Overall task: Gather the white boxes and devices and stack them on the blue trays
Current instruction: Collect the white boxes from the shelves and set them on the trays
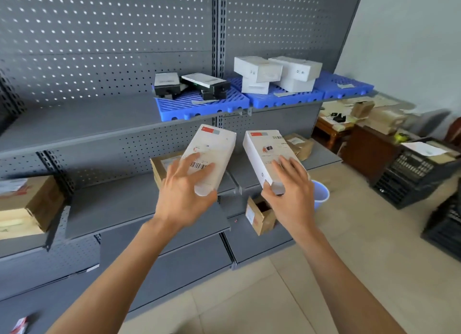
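Below blue trays (202,106), barcoded boxes (212,156) (text unreadable)

Grey perforated metal back panels (99,34) across the whole left and centre, split by slotted grey uprights (216,46). Grey steel shelves (74,129) in tiers below, down to floor level. Pale, plain wall (411,34) at right, evenly lit, soft daylight feel. Light beige floor tiles (324,271) with thin grout lines. Brown cardboard cartons (27,204) on the lower left shelf, more (298,145) further right. Light blue bucket (320,192) on the floor beside the shelving. Low wooden table (331,131) in the far corner, cluttered with papers and cartons. Dark wooden cabinet (369,154) next to it. Black plastic crates (411,174) along the right edge, papers on top.
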